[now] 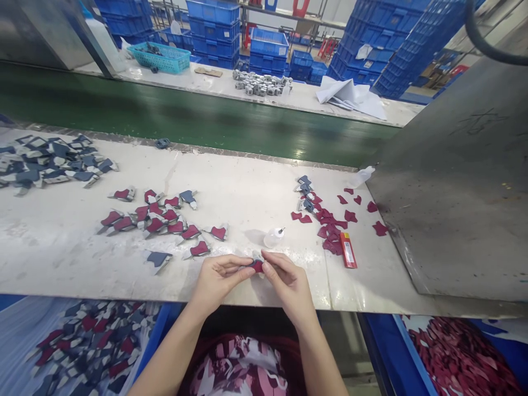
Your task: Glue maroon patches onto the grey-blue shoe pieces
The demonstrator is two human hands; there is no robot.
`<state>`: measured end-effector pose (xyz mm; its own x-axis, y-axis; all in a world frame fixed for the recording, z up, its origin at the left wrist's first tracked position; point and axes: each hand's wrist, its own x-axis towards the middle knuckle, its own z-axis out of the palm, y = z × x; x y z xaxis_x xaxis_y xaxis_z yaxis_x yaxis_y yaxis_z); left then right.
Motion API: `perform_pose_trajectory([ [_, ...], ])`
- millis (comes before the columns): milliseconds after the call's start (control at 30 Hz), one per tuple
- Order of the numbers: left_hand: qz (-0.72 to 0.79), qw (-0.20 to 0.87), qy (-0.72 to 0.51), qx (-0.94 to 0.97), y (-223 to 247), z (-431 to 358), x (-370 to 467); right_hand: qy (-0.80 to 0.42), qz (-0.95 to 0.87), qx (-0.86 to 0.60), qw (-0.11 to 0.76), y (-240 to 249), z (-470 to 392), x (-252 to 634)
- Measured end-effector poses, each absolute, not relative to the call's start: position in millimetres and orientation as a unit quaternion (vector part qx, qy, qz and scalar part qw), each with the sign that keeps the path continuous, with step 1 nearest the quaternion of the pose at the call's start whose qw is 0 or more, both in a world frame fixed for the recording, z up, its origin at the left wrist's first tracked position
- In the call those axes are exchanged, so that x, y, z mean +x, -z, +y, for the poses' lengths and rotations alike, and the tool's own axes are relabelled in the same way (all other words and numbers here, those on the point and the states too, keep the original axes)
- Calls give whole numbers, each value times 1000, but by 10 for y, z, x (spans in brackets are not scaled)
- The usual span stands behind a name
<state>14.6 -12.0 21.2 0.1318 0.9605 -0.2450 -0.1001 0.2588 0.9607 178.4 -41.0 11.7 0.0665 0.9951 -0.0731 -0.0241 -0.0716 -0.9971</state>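
Observation:
Both my hands pinch one small grey-and-blue moulded part with a dark red pad on its face, just above the front of the table. My left hand grips its left end between thumb and fingertips. At the right end, my right hand is closed the same way. Fingers cover much of the part. A small clear bottle with a thin dark tip stands right behind my hands. Left of them lie several parts with red pads and a blue-faced part.
Loose red pads and a red lighter lie to the right, beside a metal panel. A heap of blue-and-grey parts is far left. Below the table edge are a bin of parts and a bin of red pads.

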Motion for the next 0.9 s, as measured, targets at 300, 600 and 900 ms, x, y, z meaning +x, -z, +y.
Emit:
perform_pose_trajectory([
  [300,485,627,-418,442,-191,-132,146,-500,-523,-496,481,-100,-433,1834],
  [600,480,631,-417,445,-164,-155,134,-482,-547,-497,470,-81,-425,1840],
  [900,503,559,-435,496,-95,-272,250,-429,-528,-553,480,18,-456,1745],
])
